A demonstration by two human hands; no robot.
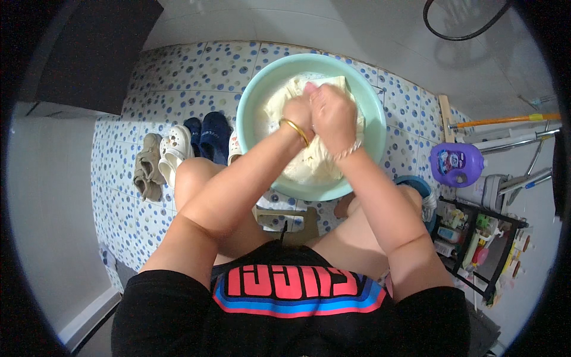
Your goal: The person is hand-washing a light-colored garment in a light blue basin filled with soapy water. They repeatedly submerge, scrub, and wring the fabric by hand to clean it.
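Note:
A round mint-green basin [250, 89] stands on the floor in front of me, with cloudy, foamy water in it. Wet cream-coloured cloth [315, 156] lies bunched in the water, and one folded part rises at the far side. My left hand [297, 114], below which a gold bangle sits on the wrist, is closed on the cloth. Pressed against it, my right hand [334, 116] is a fist on the same cloth, with a pale beaded bracelet at its wrist. A small pink patch shows just beyond the knuckles; I cannot make out what it is.
To the left are beige shoes [148, 166], white clogs [176, 146] and dark blue slippers [215, 137]. At the right stand a purple detergent bottle [457, 165], a blue bucket [414, 183], and a black rack [476, 238] of bottles. A dark hose [461, 37] hangs by the far wall.

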